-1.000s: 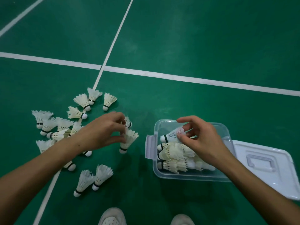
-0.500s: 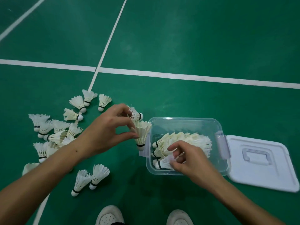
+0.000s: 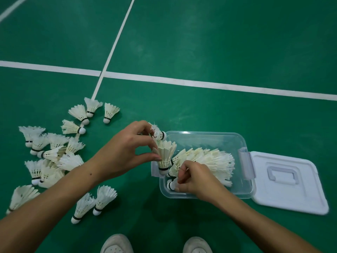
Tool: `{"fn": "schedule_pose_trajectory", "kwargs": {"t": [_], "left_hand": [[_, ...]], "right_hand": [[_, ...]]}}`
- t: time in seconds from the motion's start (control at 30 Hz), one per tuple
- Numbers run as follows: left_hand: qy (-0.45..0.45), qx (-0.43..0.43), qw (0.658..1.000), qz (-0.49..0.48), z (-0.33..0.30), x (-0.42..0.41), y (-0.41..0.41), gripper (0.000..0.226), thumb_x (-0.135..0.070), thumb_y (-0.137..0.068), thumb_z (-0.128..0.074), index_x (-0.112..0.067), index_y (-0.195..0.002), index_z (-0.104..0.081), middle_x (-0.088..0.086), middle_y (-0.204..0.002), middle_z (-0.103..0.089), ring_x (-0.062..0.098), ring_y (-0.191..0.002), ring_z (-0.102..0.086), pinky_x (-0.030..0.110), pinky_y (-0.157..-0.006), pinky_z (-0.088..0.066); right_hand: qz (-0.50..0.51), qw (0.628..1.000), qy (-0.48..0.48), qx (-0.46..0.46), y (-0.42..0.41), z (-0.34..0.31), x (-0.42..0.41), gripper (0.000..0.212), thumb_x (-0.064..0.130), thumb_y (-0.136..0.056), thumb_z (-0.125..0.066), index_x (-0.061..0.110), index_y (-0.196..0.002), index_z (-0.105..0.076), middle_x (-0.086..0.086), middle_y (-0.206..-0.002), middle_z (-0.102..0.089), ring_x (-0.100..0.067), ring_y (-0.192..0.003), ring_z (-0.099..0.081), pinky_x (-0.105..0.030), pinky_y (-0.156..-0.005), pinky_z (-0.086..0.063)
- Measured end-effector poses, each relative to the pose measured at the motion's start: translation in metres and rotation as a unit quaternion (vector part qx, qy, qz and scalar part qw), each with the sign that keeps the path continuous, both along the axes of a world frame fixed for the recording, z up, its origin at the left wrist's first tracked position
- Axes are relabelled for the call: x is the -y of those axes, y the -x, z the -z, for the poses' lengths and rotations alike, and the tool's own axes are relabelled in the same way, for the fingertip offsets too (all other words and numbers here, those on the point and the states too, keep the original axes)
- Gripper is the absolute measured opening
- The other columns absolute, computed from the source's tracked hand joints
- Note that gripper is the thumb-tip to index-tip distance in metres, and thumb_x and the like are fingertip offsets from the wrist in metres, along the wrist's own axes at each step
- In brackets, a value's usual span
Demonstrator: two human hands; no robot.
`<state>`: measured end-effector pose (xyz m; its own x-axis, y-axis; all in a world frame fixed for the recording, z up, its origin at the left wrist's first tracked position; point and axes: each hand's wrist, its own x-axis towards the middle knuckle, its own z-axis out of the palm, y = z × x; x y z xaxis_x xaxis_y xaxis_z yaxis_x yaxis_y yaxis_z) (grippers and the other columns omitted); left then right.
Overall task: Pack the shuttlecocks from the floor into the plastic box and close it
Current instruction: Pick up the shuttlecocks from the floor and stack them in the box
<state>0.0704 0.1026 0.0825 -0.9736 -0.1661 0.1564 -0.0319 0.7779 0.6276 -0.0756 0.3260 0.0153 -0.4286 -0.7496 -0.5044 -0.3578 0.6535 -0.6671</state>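
Your left hand (image 3: 127,152) pinches two shuttlecocks (image 3: 165,156) at the box's (image 3: 206,137) nine o'clock rim; right hand (image 3: 196,179) pinches one inside

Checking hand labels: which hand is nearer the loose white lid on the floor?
Right. The right hand is inside the plastic box beside the lid; the left hand is beyond the box's far end.

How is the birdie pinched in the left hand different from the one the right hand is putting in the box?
The left hand holds its shuttlecock upright, feathers up and cork down, above the plastic box edge. The right hand holds its shuttlecock lying sideways, low inside the box. The left one's feathers show fully; the right one's are mostly hidden by fingers. Both are white with a black band near the cork.
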Motion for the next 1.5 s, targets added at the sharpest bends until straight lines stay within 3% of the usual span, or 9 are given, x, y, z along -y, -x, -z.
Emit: {"fn": "schedule_pose_trajectory", "kwargs": {"t": [0.13,0.23,0.33,0.43,0.6,0.83,0.97,1.17,1.5], "left_hand": [[-0.004,0.004,1.0,0.011,0.0,-0.007,0.01,0.025,-0.05,-0.086,-0.078,-0.025,-0.089,-0.077,-0.009,-0.108,-0.05,0.006,-0.099,-0.054,0.027,-0.086,-0.05],[0.006,0.011,0.999,0.04,-0.001,-0.014,0.025,0.028,-0.052,-0.087,-0.076,-0.025,-0.089,-0.077,-0.01,-0.106,-0.053,0.007,-0.098,-0.054,0.033,-0.083,-0.053],[0.014,0.018,0.998,0.06,-0.003,-0.021,0.043,0.033,-0.056,-0.086,-0.074,-0.023,-0.087,-0.077,-0.01,-0.103,-0.058,0.01,-0.096,-0.057,0.039,-0.079,-0.054],[0.009,0.019,0.998,0.066,-0.003,-0.024,0.059,0.033,-0.051,-0.084,-0.08,-0.018,-0.083,-0.075,-0.007,-0.097,-0.063,0.013,-0.085,-0.062,0.042,-0.074,-0.055],[0.007,0.05,0.995,0.087,0.0,-0.026,0.072,0.03,-0.043,-0.082,-0.088,-0.016,-0.081,-0.077,-0.006,-0.091,-0.066,0.015,-0.075,-0.064,0.043,-0.069,-0.055],[0.068,0.13,0.98,0.134,0.004,-0.031,0.071,0.038,-0.053,-0.078,-0.086,-0.018,-0.091,-0.078,-0.006,-0.103,-0.067,0.016,-0.088,-0.064,0.041,-0.074,-0.055],[0.058,0.119,0.985,0.113,-0.004,-0.023,0.067,0.041,-0.051,-0.076,-0.088,-0.02,-0.099,-0.076,-0.008,-0.105,-0.066,0.013,-0.09,-0.065,0.034,-0.077,-0.056],[0.078,0.045,0.993,0.072,-0.005,-0.022,0.06,0.027,-0.004,-0.086,-0.083,-0.018,-0.102,-0.066,-0.008,-0.093,-0.062,0.013,-0.08,-0.06,0.04,-0.071,-0.057],[0.053,-0.005,0.998,0.039,-0.003,-0.025,0.055,0.023,-0.002,-0.089,-0.079,-0.016,-0.101,-0.066,-0.01,-0.091,-0.062,0.012,-0.08,-0.058,0.039,-0.071,-0.056]], "right_hand": [[0.047,0.997,0.05,0.041,0.015,-0.027,-0.015,0.031,0.021,-0.075,-0.096,0.023,-0.09,-0.069,0.002,-0.09,-0.078,-0.011,-0.083,-0.076,-0.04,-0.08,-0.065],[0.097,0.983,0.151,0.039,0.025,-0.058,-0.024,0.03,0.016,-0.078,-0.093,0.023,-0.097,-0.071,0.006,-0.098,-0.079,-0.011,-0.092,-0.076,-0.037,-0.085,-0.064],[0.083,0.967,0.238,-0.04,0.027,-0.079,-0.025,0.039,0.018,-0.081,-0.09,0.029,-0.111,-0.069,0.016,-0.112,-0.073,-0.011,-0.109,-0.07,-0.027,-0.088,-0.06],[0.052,0.962,0.253,-0.094,0.031,-0.073,-0.023,0.047,0.02,-0.082,-0.089,0.032,-0.121,-0.068,0.018,-0.119,-0.067,-0.012,-0.115,-0.065,-0.031,-0.092,-0.059],[0.035,0.966,0.243,-0.083,0.04,-0.054,-0.021,0.054,0.016,-0.084,-0.089,0.028,-0.131,-0.066,0.012,-0.127,-0.061,-0.01,-0.105,-0.068,-0.027,-0.083,-0.062],[-0.009,0.974,0.215,-0.076,0.05,-0.04,-0.028,0.023,0.017,-0.088,-0.085,0.021,-0.109,-0.077,0.017,-0.091,-0.068,-0.006,-0.091,-0.07,-0.018,-0.079,-0.058],[-0.016,0.975,0.206,-0.083,0.058,-0.042,-0.049,0.013,0.017,-0.092,-0.08,0.021,-0.105,-0.08,0.013,-0.097,-0.068,-0.006,-0.095,-0.07,-0.016,-0.081,-0.058],[0.05,0.98,0.169,-0.089,0.039,-0.029,-0.08,0.011,0.021,-0.089,-0.084,0.028,-0.097,-0.082,0.014,-0.091,-0.071,-0.008,-0.089,-0.072,-0.025,-0.079,-0.062],[-0.033,0.994,0.061,-0.079,0.029,-0.011,-0.06,0.011,0.03,-0.091,-0.082,0.031,-0.101,-0.084,0.017,-0.093,-0.076,-0.001,-0.088,-0.07,-0.023,-0.082,-0.059]]}}
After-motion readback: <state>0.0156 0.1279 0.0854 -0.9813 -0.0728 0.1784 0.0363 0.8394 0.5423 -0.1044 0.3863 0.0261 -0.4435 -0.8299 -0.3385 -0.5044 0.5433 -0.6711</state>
